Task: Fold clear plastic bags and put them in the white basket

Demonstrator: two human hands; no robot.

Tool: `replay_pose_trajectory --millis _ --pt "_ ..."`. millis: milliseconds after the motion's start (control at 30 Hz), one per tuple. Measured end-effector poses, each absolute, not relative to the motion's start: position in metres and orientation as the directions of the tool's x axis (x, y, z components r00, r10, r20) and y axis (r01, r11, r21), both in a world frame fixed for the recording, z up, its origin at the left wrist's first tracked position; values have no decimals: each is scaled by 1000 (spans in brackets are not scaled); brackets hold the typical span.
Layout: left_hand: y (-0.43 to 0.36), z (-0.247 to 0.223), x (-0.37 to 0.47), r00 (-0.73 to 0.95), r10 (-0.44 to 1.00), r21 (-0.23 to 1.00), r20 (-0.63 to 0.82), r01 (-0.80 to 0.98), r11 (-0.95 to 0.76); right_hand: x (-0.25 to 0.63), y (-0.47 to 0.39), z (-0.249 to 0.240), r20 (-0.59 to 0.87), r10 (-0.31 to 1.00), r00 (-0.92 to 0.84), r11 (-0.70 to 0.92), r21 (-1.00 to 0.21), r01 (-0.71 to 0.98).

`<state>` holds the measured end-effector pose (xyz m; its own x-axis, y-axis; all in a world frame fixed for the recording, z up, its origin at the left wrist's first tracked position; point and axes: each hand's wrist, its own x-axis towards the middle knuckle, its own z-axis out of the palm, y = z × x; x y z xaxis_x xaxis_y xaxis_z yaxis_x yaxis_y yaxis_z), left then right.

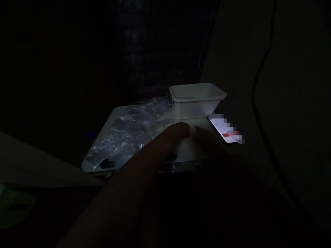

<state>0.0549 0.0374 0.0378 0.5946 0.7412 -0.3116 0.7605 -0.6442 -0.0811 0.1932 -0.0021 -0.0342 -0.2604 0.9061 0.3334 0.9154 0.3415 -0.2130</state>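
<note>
The scene is very dark. My left hand is over the middle of a small white table, in front of a white plastic tub. Its fingers look curled, but what they may hold is hidden. Close by on the right is my right hand, mostly in shadow, its fingers hard to make out. Clear plastic bags lie spread over the left half of the table. To the right of my hands, a phone with a lit screen rests at the table's right side.
Two dark oval openings show near the table's front edge. A dark cable hangs down the wall on the right. Something green is low at the far left, below a pale slanted surface.
</note>
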Motion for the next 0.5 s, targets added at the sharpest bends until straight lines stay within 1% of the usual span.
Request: replay_pose_trajectory --millis 67,200,333,400,500 --pt "39 37 54 580 758 -68 -298 780 -623 193 -3 -34 335 908 -252 337 -226 914" --pt "40 36 52 552 781 -50 -291 807 -589 194 -3 -33 292 930 -223 301 -258 918" --pt "40 37 52 532 795 -47 -292 822 -568 195 1 -34 266 937 -227 300 -278 913" --pt "40 36 51 522 812 -50 -260 833 -552 196 2 -34 260 938 -228 300 -285 910" --pt "41 32 50 562 811 -47 -161 817 -575 196 0 -33 263 937 -229 302 -284 910"
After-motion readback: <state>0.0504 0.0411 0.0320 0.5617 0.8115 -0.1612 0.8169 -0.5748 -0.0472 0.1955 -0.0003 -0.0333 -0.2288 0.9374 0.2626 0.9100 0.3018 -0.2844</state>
